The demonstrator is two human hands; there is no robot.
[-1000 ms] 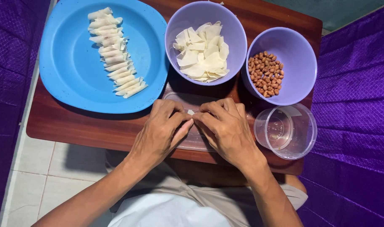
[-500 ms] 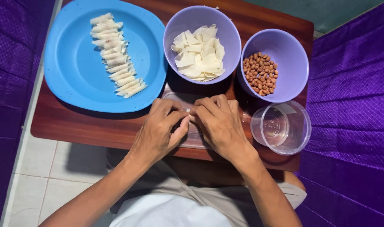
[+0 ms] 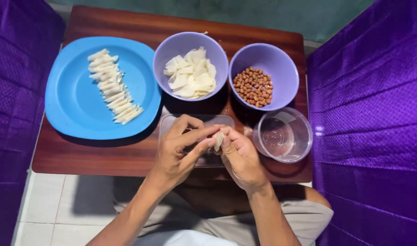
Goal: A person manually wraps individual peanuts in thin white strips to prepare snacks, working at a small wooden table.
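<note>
While both hands meet above a clear tray (image 3: pixel 172 119), the left hand (image 3: pixel 178 152) and right hand (image 3: pixel 238 157) pinch a small pale wrapper (image 3: pixel 219 140) between their fingertips.

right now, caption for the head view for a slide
Both hands pinch a pale wrapper over a clear tray.

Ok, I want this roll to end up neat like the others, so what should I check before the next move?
1. Roll pinched by both hands, left hand and right hand: ok.
2. Filling tucked inside the roll: cannot tell, fingers hide it.
3. Space on the blue plate beside the row of rolls: ok.
4. Wrappers left in the bowl: ok.
5. Peanuts left in their bowl: ok.
6. Liquid in the clear cup: cannot tell.
</note>
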